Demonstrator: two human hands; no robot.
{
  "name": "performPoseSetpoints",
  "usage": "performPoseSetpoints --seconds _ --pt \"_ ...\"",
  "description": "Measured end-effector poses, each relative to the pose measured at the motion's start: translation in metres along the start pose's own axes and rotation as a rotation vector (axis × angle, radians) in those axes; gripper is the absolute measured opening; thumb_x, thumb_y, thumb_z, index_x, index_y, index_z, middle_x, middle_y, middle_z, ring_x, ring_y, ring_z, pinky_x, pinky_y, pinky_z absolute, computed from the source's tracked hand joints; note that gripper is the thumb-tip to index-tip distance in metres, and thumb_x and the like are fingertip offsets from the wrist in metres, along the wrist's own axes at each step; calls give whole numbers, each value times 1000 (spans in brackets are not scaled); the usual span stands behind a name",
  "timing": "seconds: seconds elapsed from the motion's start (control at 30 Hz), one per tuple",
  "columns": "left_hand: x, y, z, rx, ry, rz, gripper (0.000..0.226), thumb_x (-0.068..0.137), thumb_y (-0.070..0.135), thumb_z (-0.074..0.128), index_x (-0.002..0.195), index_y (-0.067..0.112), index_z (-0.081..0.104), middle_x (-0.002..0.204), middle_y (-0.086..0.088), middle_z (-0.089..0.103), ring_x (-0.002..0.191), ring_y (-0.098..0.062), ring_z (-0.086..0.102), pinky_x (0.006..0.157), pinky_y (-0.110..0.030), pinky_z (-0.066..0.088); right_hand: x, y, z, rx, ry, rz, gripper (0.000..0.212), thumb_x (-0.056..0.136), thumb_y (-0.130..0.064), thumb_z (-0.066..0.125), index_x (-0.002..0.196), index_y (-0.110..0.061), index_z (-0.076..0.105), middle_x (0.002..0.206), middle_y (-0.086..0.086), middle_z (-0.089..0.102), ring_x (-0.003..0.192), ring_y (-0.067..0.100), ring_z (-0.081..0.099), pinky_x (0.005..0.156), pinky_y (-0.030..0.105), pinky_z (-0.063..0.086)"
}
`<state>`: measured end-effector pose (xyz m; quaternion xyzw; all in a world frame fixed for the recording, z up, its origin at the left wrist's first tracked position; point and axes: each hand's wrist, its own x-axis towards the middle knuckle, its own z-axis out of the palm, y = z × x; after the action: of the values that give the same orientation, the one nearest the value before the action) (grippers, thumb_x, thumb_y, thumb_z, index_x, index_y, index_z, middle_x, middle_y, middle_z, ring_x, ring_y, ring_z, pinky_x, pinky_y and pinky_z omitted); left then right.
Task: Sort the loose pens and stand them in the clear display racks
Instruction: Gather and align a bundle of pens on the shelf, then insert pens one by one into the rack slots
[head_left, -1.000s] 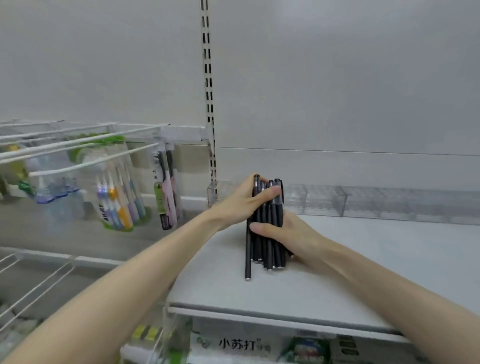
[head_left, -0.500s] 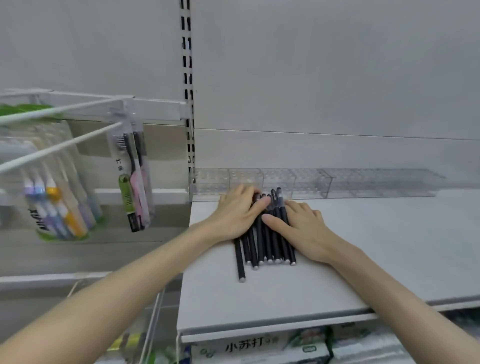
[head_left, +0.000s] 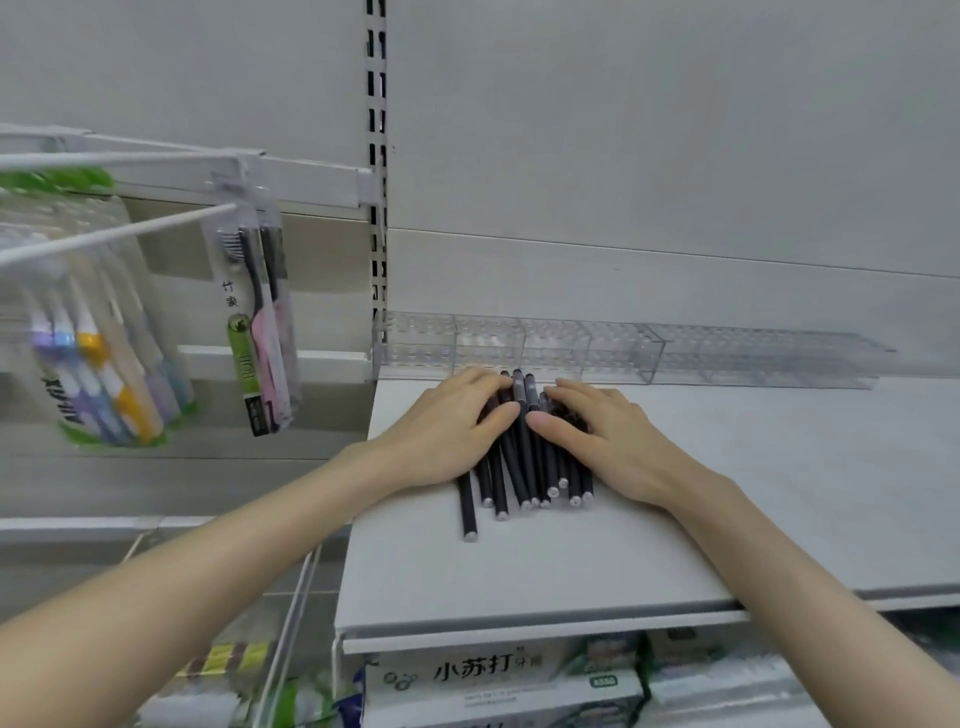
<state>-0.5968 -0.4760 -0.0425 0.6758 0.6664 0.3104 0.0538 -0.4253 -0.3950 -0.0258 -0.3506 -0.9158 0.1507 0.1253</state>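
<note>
Both your arms reach forward and meet in the middle. Your left forearm (head_left: 208, 561) comes in bare from the lower left and runs into a straight wrist. Your right forearm (head_left: 810, 577) climbs from the lower right corner at a steeper angle. Left grip (head_left: 441, 431) is palm down, its fingers (head_left: 480, 378) stretched forward and held close together, thumb angled inward. Right grip (head_left: 608, 441) is palm down too, its fingers (head_left: 579, 388) pointing forward and left, thumb aimed at the other hand. The two thumb tips sit just beside each other. Both grips press flat on the pens (head_left: 524, 462), with nothing curled round and nothing pinched.
</note>
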Motion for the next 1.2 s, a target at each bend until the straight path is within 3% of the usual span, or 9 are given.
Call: performPoseSetpoints --seconds 0.1,0.23,0.3,0.4,0.57,0.73,0.9,1.07,1.2 --pt "-2 1 1 8 9 3 36 99 33 40 130 17 49 128 1 51 121 -15 43 104 -30 31 0 1 0 23 1 -2 58 93 -57 39 143 -27 39 155 -6 27 141 19 22 116 37 14" --pt "-1 2 -3 -25 9 6 33 99 31 41 129 19 50 125 4 52 118 -11 43 98 -23 31 4 6 0 79 13 -22 58 90 -62 42 139 -30 45 154 -2 30 143 19 23 116 41 18" --pt "-2 4 -5 -32 14 -6 33 99 32 41 127 19 51 121 4 53 112 -11 45 92 -21 31 3 6 -2 96 40 -37 55 91 -58 45 134 -24 51 150 2 38 139 18 31 112 30 22" --pt "0 8 -11 10 16 -16 34 99 33 43 126 16 53 122 -1 56 111 -15 48 93 -26 34 0 4 -8 103 95 -52 44 95 -43 50 125 -12 58 137 7 51 127 21 44 90 17 26" --pt "15 24 -22 151 23 86 27 97 32 46 111 15 61 113 -1 65 108 -20 57 94 -41 43 -3 2 -28 40 225 -26 38 94 -35 54 124 -12 57 128 2 59 115 18 55 95 30 40" --pt "30 74 -42 166 91 162 23 96 30 48 108 16 62 95 3 68 85 -16 62 80 -33 48 -15 4 -72 37 420 -33 25 94 -29 55 110 -12 64 105 5 69 94 21 63 87 39 49" --pt "39 134 -45 118 224 243 20 95 31 50 101 19 64 76 13 60 79 -14 61 77 -36 50 -48 25 -113 62 602 -52 17 93 -28 54 96 -16 65 87 -3 69 84 20 64 79 43 52" --pt "39 199 -3 23 297 248 22 92 36 50 96 20 65 73 14 63 77 -15 63 74 -39 51 -106 77 -146 74 674 -57 14 93 -26 54 91 -18 65 82 -4 69 80 18 64 75 41 52" --pt "36 263 65 -43 320 202 16 93 30 54 93 21 66 73 15 63 74 -9 62 74 -34 50 -168 151 -161 56 642 -57 14 92 -26 54 91 -19 66 80 -5 68 80 18 63 75 41 51"
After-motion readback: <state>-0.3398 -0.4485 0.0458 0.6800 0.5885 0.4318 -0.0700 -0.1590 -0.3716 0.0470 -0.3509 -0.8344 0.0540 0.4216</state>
